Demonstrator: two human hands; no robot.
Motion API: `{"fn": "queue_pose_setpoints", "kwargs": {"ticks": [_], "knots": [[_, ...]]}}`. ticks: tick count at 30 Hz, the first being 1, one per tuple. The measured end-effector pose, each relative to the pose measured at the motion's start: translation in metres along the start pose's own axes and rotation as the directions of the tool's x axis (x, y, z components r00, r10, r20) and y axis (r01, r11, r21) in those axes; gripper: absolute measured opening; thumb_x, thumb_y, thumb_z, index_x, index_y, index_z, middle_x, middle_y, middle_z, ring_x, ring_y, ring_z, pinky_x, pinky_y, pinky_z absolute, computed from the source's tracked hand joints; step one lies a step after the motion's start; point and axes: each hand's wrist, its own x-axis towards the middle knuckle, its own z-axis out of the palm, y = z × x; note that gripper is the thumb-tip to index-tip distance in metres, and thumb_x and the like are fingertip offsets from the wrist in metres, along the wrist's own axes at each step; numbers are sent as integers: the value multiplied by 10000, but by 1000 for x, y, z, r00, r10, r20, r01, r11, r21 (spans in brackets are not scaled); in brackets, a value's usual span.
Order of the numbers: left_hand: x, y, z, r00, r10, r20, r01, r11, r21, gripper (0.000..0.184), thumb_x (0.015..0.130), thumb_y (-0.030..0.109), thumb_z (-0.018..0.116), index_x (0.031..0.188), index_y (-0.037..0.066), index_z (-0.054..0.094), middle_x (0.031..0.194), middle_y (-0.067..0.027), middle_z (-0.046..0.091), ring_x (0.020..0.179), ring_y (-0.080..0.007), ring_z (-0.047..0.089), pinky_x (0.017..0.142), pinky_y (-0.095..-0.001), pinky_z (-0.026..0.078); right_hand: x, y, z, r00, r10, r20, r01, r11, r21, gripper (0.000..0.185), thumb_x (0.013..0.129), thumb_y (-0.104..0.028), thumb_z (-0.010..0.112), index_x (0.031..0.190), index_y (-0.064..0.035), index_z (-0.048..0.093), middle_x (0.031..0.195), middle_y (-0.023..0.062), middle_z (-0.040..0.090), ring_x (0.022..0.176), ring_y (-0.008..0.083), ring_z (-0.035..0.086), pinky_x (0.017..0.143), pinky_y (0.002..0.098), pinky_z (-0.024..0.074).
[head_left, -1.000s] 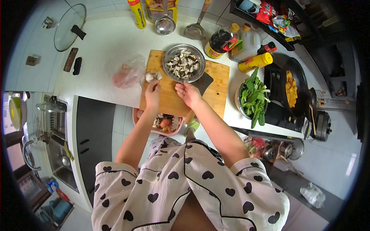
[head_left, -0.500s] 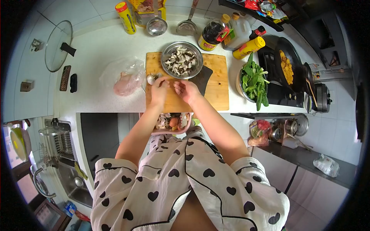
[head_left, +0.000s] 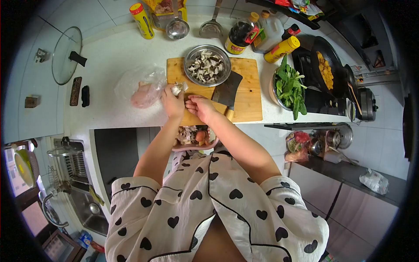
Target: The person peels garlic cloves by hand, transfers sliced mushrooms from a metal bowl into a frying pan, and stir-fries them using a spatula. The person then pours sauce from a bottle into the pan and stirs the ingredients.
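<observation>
My left hand (head_left: 173,104) is closed around a garlic bulb (head_left: 178,88) at the left edge of the wooden cutting board (head_left: 249,94). Close beside it, my right hand (head_left: 201,108) has its fingers curled together over the board; what they hold, if anything, is too small to make out. A cleaver (head_left: 228,89) lies to the right, blade away from me and handle near the front edge. Behind my hands stands a metal bowl (head_left: 186,70) of chopped mushrooms (head_left: 207,67). To the left is a clear plastic bag (head_left: 150,81) with pale pink meat (head_left: 142,96) inside.
Below the counter edge hangs a pink bin (head_left: 192,147) with scraps. Leafy greens (head_left: 288,87) fill a bowl on the right, beside a wok (head_left: 325,48) with yellow food. Bottles (head_left: 239,37), a ladle (head_left: 177,29) and a skimmer (head_left: 211,29) line the back.
My left hand has moved left and taken hold of the garlic bulb that lay on the board. My right hand has shifted left and nearer to me, uncovering the cleaver's handle.
</observation>
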Motion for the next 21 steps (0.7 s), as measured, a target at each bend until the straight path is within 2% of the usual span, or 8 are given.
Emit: {"fn": "queue_pose_setpoints", "kwargs": {"ticks": [4, 6, 7, 8, 11, 15, 18, 21], "knots": [[-10, 1, -2, 980, -101, 174, 129, 979, -160, 409, 754, 159, 689, 1102, 55, 501, 958, -87, 563, 872, -260, 552, 791, -328, 431, 1, 9, -7, 997, -51, -51, 48, 998, -50, 155, 899, -95, 457, 1025, -77, 545, 894, 52, 617, 759, 165, 602, 636, 280, 484], [-21, 1, 0, 923, -255, 290, 352, 862, -364, 354, 786, 187, 669, 1073, 50, 514, 920, -63, 565, 811, -220, 561, 713, -309, 445, -5, 12, -8, 995, -68, -74, 65, 997, -40, 157, 905, -107, 463, 1037, -82, 545, 918, 47, 620, 761, 157, 605, 643, 280, 481], [-24, 20, -13, 879, -316, 358, 458, 769, -446, 330, 802, 201, 659, 1059, 47, 521, 901, -51, 566, 781, -201, 565, 674, -299, 453, -13, 12, -6, 993, -69, -91, 68, 998, -11, 150, 911, -120, 468, 1036, -89, 546, 928, 44, 623, 750, 150, 612, 630, 273, 478], [-28, 37, -29, 692, -434, 577, 715, 522, -465, 285, 866, 309, 585, 1011, 65, 560, 843, -3, 567, 723, -109, 529, 623, -253, 408, -20, 11, -5, 992, -68, -108, 70, 997, 19, 144, 917, -133, 474, 1035, -96, 547, 937, 42, 626, 740, 144, 618, 616, 266, 476], [-37, 32, -35, 503, -430, 749, 864, 251, -436, 324, 890, 389, 523, 1030, 102, 579, 865, 9, 572, 688, -76, 506, 586, -234, 357, -22, 13, -16, 997, -37, -66, 40, 999, 32, 131, 903, -165, 528, 1017, -105, 556, 873, 30, 617, 638, 106, 591, 544, 237, 473], [-42, 26, -37, 403, -376, 834, 914, 213, -346, 359, 899, 437, 493, 1029, 120, 599, 900, 16, 589, 701, -76, 502, 599, -229, 343, -26, 16, -24, 998, -46, 42, 44, 998, 52, 172, 876, -178, 601, 1022, -104, 549, 946, 40, 611, 781, 130, 613, 680, 256, 512], [-47, 20, -36, 419, -504, 755, 891, 389, -235, 396, 895, 436, 508, 1020, 70, 594, 923, 1, 604, 747, -120, 531, 633, -270, 395, -37, 15, -21, 994, -56, 93, 44, 991, 123, 218, 854, -153, 628, 1035, -79, 532, 966, 40, 604, 847, 148, 603, 742, 266, 516], [-53, 19, -41, 774, -361, 521, 601, 676, -425, 437, 886, 431, 526, 1013, 15, 569, 894, -70, 611, 789, -178, 554, 696, -324, 433, -41, 20, -20, 996, -88, -10, 89, 991, 105, 226, 847, -138, 633, 1029, -60, 525, 984, 46, 601, 880, 162, 601, 774, 263, 513]]}}
